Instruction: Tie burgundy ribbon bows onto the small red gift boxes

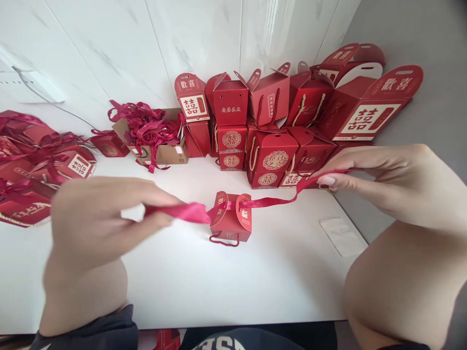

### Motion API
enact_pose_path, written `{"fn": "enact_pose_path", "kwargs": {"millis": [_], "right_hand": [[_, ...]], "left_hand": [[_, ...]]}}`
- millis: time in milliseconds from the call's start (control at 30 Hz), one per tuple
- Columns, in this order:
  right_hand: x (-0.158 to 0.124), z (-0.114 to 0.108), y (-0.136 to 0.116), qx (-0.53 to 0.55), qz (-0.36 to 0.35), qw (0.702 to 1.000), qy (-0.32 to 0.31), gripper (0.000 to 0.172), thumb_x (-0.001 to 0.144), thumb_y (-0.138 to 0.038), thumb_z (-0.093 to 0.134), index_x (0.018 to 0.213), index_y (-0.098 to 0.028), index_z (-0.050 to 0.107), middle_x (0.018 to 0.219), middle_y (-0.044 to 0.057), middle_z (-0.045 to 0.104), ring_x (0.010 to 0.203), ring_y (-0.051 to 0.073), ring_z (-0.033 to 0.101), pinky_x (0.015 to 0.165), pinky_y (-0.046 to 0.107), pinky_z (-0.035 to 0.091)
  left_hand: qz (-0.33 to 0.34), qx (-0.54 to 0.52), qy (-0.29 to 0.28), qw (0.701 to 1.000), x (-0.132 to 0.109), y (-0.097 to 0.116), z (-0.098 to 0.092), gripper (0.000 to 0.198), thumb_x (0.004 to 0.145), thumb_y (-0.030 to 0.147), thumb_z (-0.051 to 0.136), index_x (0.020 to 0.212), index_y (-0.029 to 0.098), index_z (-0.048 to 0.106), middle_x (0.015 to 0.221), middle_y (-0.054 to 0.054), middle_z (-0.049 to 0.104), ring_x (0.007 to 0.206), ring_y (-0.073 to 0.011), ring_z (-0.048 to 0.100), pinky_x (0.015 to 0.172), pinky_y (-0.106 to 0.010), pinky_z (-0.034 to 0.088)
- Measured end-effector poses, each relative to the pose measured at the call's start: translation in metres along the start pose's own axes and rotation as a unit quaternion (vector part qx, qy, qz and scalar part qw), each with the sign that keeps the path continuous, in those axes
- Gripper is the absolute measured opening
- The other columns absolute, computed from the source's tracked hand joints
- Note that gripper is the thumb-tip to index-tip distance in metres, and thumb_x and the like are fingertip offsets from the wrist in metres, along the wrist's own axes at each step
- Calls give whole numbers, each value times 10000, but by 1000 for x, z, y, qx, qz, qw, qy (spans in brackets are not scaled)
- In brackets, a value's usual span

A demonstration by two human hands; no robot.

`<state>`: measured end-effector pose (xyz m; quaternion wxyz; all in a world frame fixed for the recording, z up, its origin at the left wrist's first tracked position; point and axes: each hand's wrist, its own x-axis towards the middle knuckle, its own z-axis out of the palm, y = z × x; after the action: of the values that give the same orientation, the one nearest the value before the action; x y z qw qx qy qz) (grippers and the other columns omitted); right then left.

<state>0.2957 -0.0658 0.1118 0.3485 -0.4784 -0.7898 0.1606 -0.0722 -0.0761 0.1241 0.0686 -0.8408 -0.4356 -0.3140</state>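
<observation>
A small red gift box [231, 227] with a dark red cord handle stands on the white table in front of me. A red satin ribbon [270, 201] runs through the slots in its top flaps and stretches out to both sides. My left hand [98, 218] pinches one end, left of the box and close to the camera. On the right, my right hand [386, 180] pinches the other end between thumb and fingers, raised above the table. Both hands are apart from the box itself.
Red gift boxes [233, 109] are stacked along the wall at the back. A cardboard box [160, 153] holds a heap of loose ribbons [146, 124]. Several ribbon-tied boxes [32, 170] crowd the left side. A white paper packet [343, 236] lies at the right edge.
</observation>
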Motion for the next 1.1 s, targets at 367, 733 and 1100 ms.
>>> {"fn": "enact_pose_path", "kwargs": {"millis": [367, 733, 1100], "right_hand": [[15, 29, 13, -156, 24, 975, -155, 230, 903, -316, 544, 1092, -268, 666, 1100, 21, 706, 970, 219, 658, 811, 332, 504], [32, 133, -34, -289, -73, 925, -235, 159, 849, -104, 488, 925, -105, 627, 889, 107, 649, 763, 222, 626, 620, 309, 384], [34, 106, -16, -106, 13, 958, -266, 74, 818, -129, 434, 823, -203, 444, 678, 3, 555, 551, 124, 439, 510, 245, 266]], "left_hand": [[-143, 102, -310, 934, 13, -71, 13, 472, 861, 487, 559, 1226, 194, 622, 1258, -52, 655, 1092, -260, 612, 936, -368, 460], [69, 127, -294, 945, -3, 11, 98, 242, 904, 145, 458, 945, 152, 696, 971, -80, 697, 848, -211, 671, 762, -338, 529], [199, 155, -237, 938, -2, 6, 102, 222, 879, 45, 437, 876, 134, 641, 824, -73, 635, 749, -211, 617, 668, -349, 502]]}}
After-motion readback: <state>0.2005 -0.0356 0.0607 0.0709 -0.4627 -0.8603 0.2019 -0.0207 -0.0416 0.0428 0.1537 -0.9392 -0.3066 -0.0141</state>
